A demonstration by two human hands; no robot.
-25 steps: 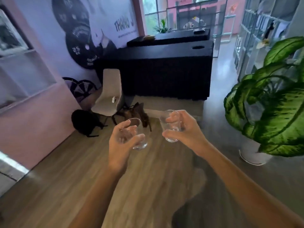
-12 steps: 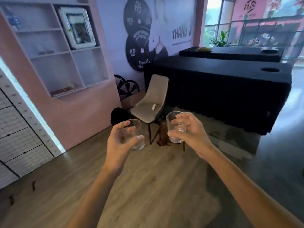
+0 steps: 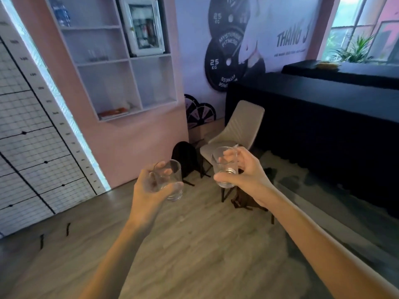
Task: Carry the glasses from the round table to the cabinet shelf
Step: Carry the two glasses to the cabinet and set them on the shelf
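Note:
My left hand [image 3: 149,192] grips a clear empty glass [image 3: 172,186], fingers curled round its side, held upright above the wooden floor. My right hand [image 3: 244,173] grips a second clear glass [image 3: 224,169], thumb in front and fingers behind it. Both glasses sit at chest height, a short gap between them. The white cabinet shelf unit [image 3: 121,61] hangs on the pink wall ahead to the left, well beyond both hands. Faint clear glasses [image 3: 97,56] stand on one of its middle shelves. The round table is out of view.
A beige chair [image 3: 239,130] stands behind the right glass, with a black backpack [image 3: 185,158] beside it and a brown bag [image 3: 244,199] under it. Long black-draped tables [image 3: 323,117] fill the right. A gridded white panel [image 3: 28,147] lines the left wall.
The view has swung left: the plant left the frame and the cabinet shelves came in and grew larger. Both hands keep holding their glasses in the same pose.

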